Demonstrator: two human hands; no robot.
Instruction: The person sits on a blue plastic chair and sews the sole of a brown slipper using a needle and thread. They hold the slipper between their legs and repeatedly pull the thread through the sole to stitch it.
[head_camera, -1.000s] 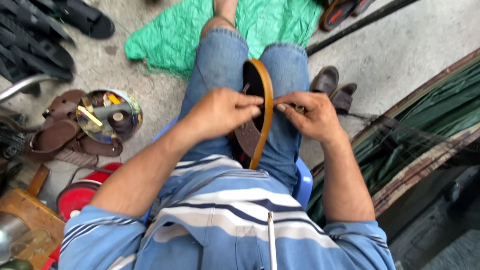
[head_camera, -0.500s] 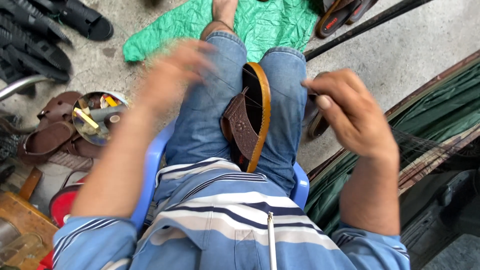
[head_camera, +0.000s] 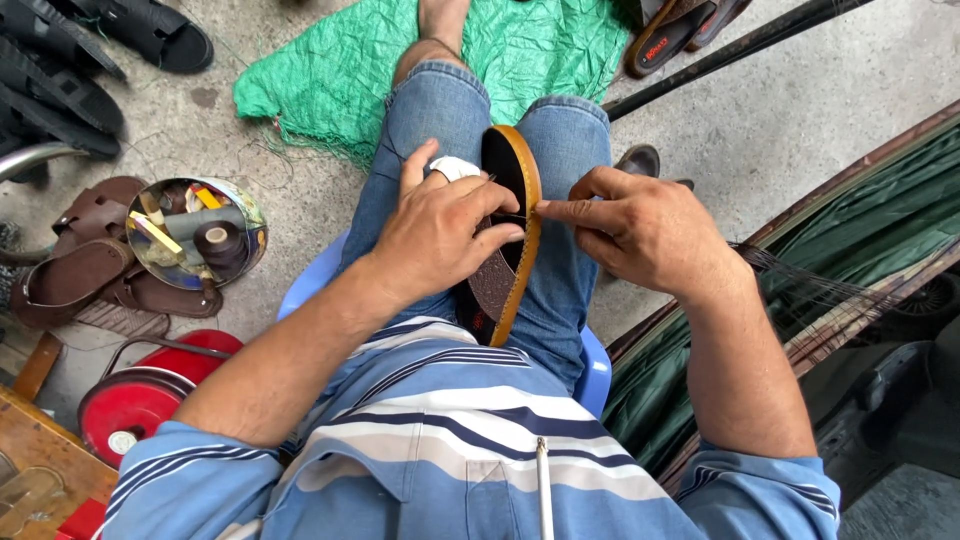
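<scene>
A brown sandal sole (head_camera: 512, 232) with a tan edge stands on its side between my knees, on my blue jeans. My left hand (head_camera: 440, 235) rests on its inner face, a white wrap on one finger, fingers closed around the sole. My right hand (head_camera: 640, 232) pinches the tan rim at its right side with thumb and forefinger, apparently on a thin thread or needle that I cannot make out clearly.
A round tin (head_camera: 196, 232) of tools and thread spools sits at left on brown sandals (head_camera: 85, 270). Black sandals (head_camera: 90, 50) lie top left, a green net cloth (head_camera: 530, 55) under my feet, a red can (head_camera: 135, 400) lower left, a blue stool (head_camera: 595, 365) beneath me.
Half a second ago both hands were flung apart away from the sandal; now both have come back onto it, left on its face, right pinching the rim.
</scene>
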